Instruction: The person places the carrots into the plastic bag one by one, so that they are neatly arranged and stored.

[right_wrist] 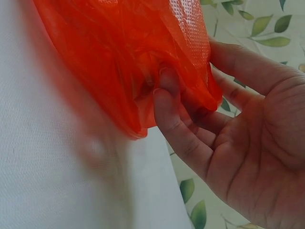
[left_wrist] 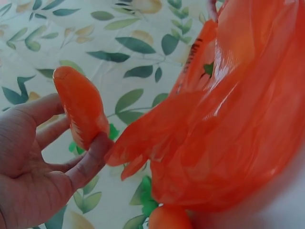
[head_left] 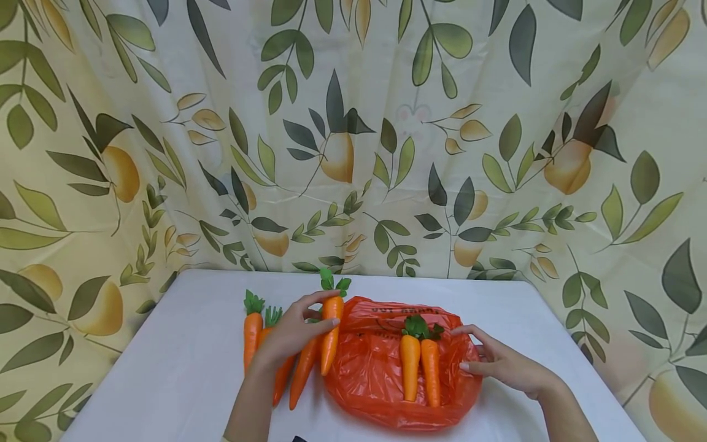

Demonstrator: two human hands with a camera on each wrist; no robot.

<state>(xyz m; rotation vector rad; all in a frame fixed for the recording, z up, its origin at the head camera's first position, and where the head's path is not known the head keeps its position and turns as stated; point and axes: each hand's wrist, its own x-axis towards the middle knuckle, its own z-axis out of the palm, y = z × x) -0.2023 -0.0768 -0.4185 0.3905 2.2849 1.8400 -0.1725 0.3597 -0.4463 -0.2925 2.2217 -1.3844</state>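
Observation:
My left hand (head_left: 289, 334) grips an orange carrot (head_left: 332, 319) with green leaves, held upright at the left rim of a red plastic bag (head_left: 367, 368). In the left wrist view the carrot (left_wrist: 83, 107) stands between thumb and fingers, its tip toward the camera, close beside the bag (left_wrist: 224, 143). Two more carrots (head_left: 410, 368) lie side by side in the wide mouth of the bag, leaves pointing away from me. At the bag's right side my right hand (head_left: 510, 365) holds the rim; in the right wrist view its fingers (right_wrist: 178, 136) curl round the thin red plastic.
Several other carrots (head_left: 253, 334) lie on the white table (head_left: 166, 368) left of the bag, partly hidden by my left hand and forearm. A leaf-and-fruit patterned curtain (head_left: 386, 153) hangs behind the table's far edge. A small dark object (head_left: 299, 439) shows at the near edge.

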